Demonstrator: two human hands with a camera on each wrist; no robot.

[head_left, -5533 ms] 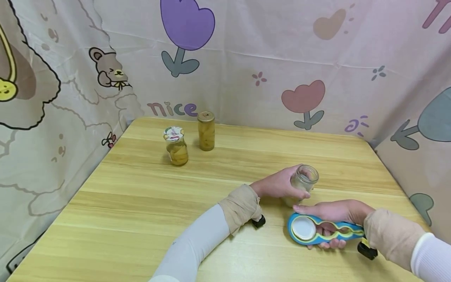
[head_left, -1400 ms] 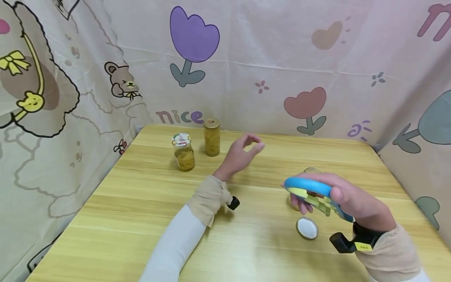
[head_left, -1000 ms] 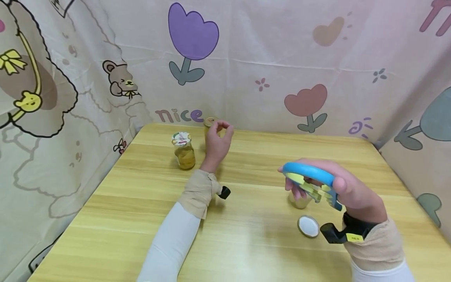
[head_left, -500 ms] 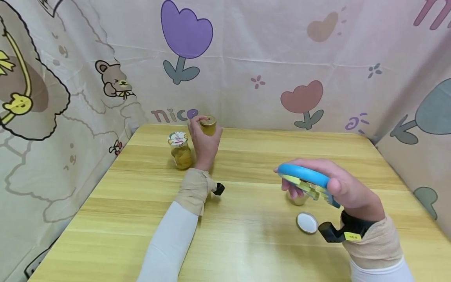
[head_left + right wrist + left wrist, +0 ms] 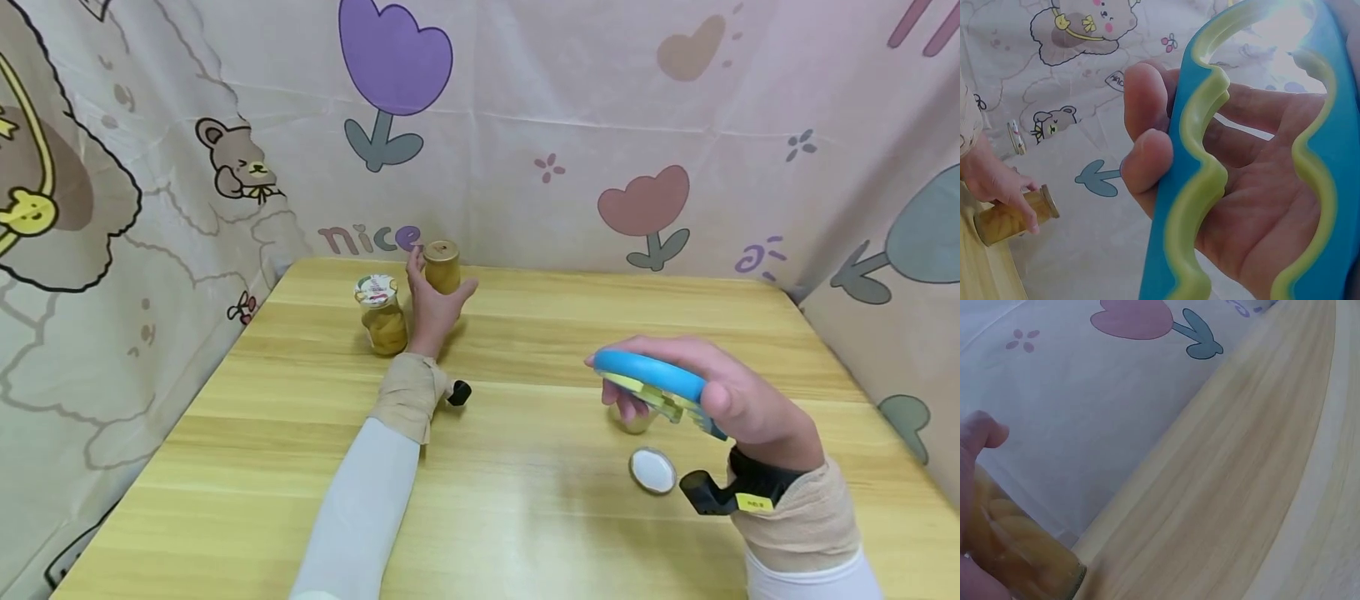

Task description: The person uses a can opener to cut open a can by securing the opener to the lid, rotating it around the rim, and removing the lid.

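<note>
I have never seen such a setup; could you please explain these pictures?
There is no machine: a person works with two bare hands. The wide picture comes from a camera on the head; the other two from wrist cameras. On the table stand a tall jar with a gold lid, a shorter jar with a patterned lid, and a third jar mostly hidden by the right hand; a loose lid lies nearby. The right hand holds a blue and yellow tool, likely a jar opener. The left hand is spread around the tall jar.
</note>
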